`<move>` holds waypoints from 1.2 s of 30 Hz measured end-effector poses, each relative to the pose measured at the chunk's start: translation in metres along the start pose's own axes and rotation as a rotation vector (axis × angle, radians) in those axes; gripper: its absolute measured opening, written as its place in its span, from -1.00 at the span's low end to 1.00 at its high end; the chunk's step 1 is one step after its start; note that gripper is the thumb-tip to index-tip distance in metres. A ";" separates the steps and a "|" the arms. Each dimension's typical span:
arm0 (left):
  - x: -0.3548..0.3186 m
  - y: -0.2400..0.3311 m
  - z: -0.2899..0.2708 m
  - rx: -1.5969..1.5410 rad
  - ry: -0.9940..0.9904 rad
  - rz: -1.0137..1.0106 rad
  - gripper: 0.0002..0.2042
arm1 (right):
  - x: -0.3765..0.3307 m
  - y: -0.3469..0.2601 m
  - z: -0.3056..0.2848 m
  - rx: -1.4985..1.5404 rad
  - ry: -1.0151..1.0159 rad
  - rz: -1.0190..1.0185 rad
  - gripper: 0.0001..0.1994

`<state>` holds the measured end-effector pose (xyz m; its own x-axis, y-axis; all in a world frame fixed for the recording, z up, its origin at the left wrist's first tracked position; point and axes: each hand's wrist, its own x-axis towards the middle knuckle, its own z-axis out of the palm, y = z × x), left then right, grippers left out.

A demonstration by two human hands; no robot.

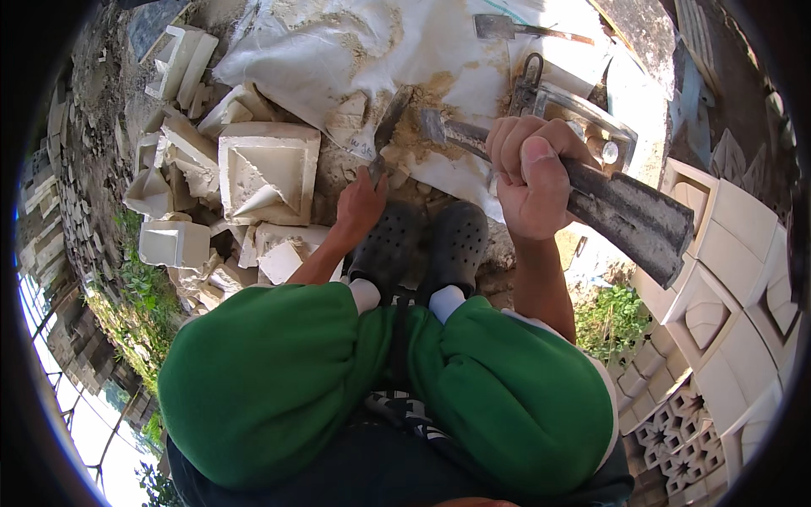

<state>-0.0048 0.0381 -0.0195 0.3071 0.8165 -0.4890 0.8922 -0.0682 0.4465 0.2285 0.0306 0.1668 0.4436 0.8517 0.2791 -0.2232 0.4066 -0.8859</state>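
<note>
My left hand [358, 205] is closed around the handle of a small tool with a narrow dark blade [392, 118], like a trowel. Its blade points away from me over a dusty white sheet [300, 63]. Raised to the right, my right hand [532, 173] grips a long dark metal tool [632, 211] in a fist. A small flat blade ends it on the left, and a wide, channel-like part juts out on the right. Left of my left hand lies a pale square block [269, 173] with a recessed, cracked face.
Broken pale blocks [182, 160] heap up at the left. On the sheet lie a flat-bladed scraper [524, 30] and a metal frame [591, 114]. Pale tiles [735, 245] and patterned vent blocks [676, 435] stand stacked at the right. My dark clogs [456, 241] are close in front.
</note>
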 end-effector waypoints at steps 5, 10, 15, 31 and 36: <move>0.003 0.011 0.001 0.010 0.020 0.012 -0.62 | -0.014 0.078 -0.009 -0.279 0.053 0.034 -0.75; 0.005 -0.002 0.009 -0.004 0.019 0.026 -0.61 | 0.005 0.043 -0.020 0.184 0.108 0.138 -0.73; 0.001 0.002 -0.001 0.008 -0.004 0.013 -0.59 | -0.001 0.014 -0.004 0.099 0.081 -0.032 -0.75; 0.009 0.000 -0.005 -0.074 0.095 0.137 -0.64 | 0.020 0.020 -0.039 0.086 0.131 -0.036 -0.78; 0.032 0.003 -0.013 0.012 0.112 0.125 -0.63 | 0.010 0.053 -0.032 -0.146 0.226 0.009 -0.77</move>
<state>0.0039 0.0716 -0.0246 0.3778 0.8598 -0.3435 0.8535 -0.1795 0.4892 0.2483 0.0497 0.1110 0.6283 0.7528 0.1961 -0.1077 0.3339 -0.9364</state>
